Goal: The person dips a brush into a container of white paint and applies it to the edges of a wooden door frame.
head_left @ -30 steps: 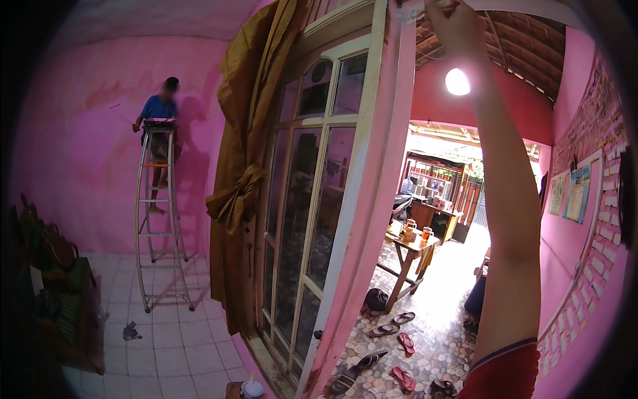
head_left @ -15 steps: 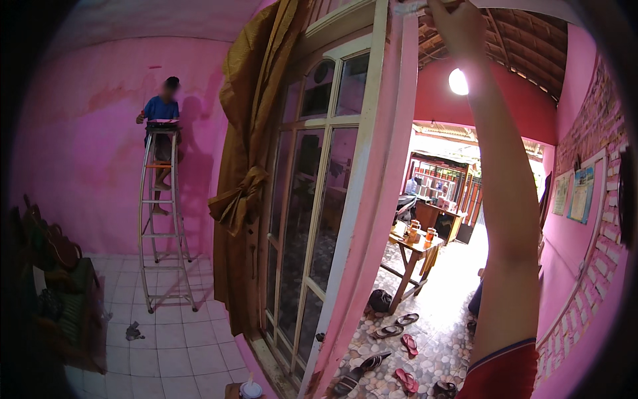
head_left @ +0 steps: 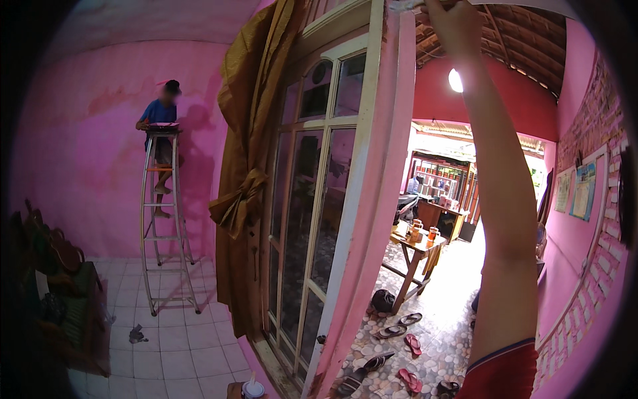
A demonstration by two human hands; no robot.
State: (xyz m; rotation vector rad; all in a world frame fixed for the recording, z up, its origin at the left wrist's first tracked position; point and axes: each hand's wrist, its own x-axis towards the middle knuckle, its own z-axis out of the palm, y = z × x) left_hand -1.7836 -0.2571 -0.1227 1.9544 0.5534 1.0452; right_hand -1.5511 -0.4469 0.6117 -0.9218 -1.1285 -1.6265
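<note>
Right hand (head_left: 458,25) raised, fingers grasping a pale-tipped brush (head_left: 406,6) at the top of the post (head_left: 373,186), already mostly pink, brownish patches (head_left: 323,374) apparently remaining lower down.

Right hand (head_left: 458,28) and pale tool (head_left: 405,6), cropped by upper edge; white tub (head_left: 253,390), by lower; co-worker's head (head_left: 167,98), blurred.

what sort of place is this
Probably a home: a knotted brown curtain, pink sandals on the stone-patterned floor, and mugs on a wooden table.
</note>
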